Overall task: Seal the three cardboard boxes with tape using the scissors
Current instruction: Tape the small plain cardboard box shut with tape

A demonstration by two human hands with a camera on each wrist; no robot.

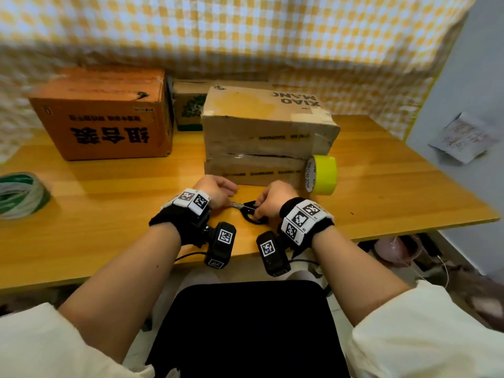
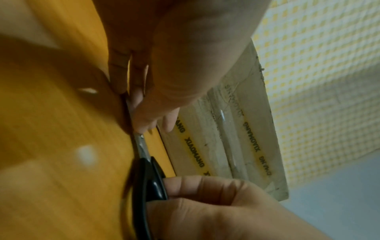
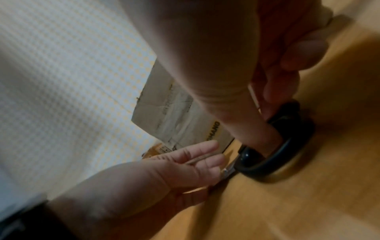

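Note:
Black-handled scissors (image 1: 246, 210) lie low over the wooden table (image 1: 109, 214), in front of the brown "XIAO MANG" box (image 1: 267, 132). My left hand (image 1: 218, 192) pinches the steel blades (image 2: 140, 144) between thumb and fingers. My right hand (image 1: 270, 199) grips the black handle (image 3: 273, 154), with fingers through its loops. A yellow tape roll (image 1: 321, 174) stands on edge against the brown box's right front corner. An orange box (image 1: 101, 115) sits at the back left. A small box with green print (image 1: 188, 107) stands between and behind them. The blade tips are hidden under my left fingers (image 2: 144, 110).
A coil of green and white band (image 1: 21, 195) lies at the table's left edge. A yellow checked cloth (image 1: 245, 36) hangs behind the boxes. The table's right edge (image 1: 463, 192) borders a grey wall. Bare tabletop shows to the right of the tape roll.

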